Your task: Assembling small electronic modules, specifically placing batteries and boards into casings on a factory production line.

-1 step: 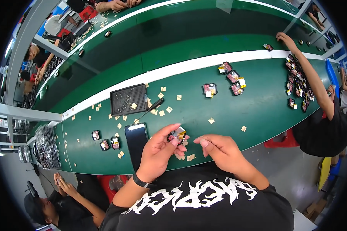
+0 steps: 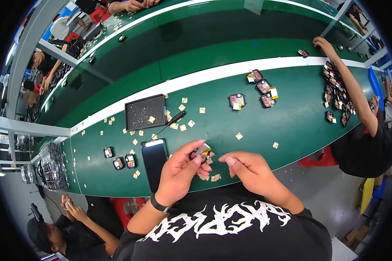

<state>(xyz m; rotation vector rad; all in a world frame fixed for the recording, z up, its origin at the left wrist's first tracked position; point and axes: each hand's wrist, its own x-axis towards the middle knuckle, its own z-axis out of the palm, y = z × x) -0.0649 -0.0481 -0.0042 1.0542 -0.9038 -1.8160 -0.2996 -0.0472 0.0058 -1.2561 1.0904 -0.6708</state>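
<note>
My left hand [image 2: 180,167] is closed round a small black-cased electronic module [image 2: 200,153] with a silver and yellow part on top. Its thumb presses on the near side of the module, and the fingers support it from behind. Just to the right, my right hand [image 2: 250,169] is pinched, thumb against forefinger, apart from the module. Whatever lies between those fingertips, if anything, is too small to make out. Below the module, small cream paper squares [image 2: 215,178] lie on the green table. A dark smartphone [image 2: 154,163] lies beside my left hand.
A black gridded tray [image 2: 146,112] and a black-handled screwdriver [image 2: 174,119] lie beyond the phone. Similar modules sit left [image 2: 118,163] and right [image 2: 237,101]. A heap of modules [image 2: 335,89] lies by a co-worker's arm [image 2: 355,89]. Stacked silvery packs [image 2: 52,165] stand far left.
</note>
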